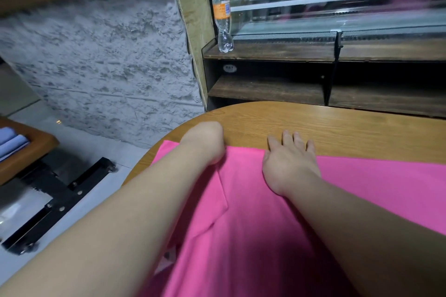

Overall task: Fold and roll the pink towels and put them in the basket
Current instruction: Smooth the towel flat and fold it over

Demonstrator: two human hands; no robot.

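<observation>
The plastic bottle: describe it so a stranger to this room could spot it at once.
Past the wooden table with the pink towel stands a wooden shelf unit. At the left end of its top board stands an upright clear plastic bottle, beside the glass case, with an orange label.

Past the far edge of the pink towel [265,224], a band of bare bench [337,125] lies open, widest to the right. Beyond it a dark shelf unit [265,90] rises like a wall, with a plastic bottle [223,14] upright on its top left end. Left of the towel the bench curves away to floor [82,135].
</observation>
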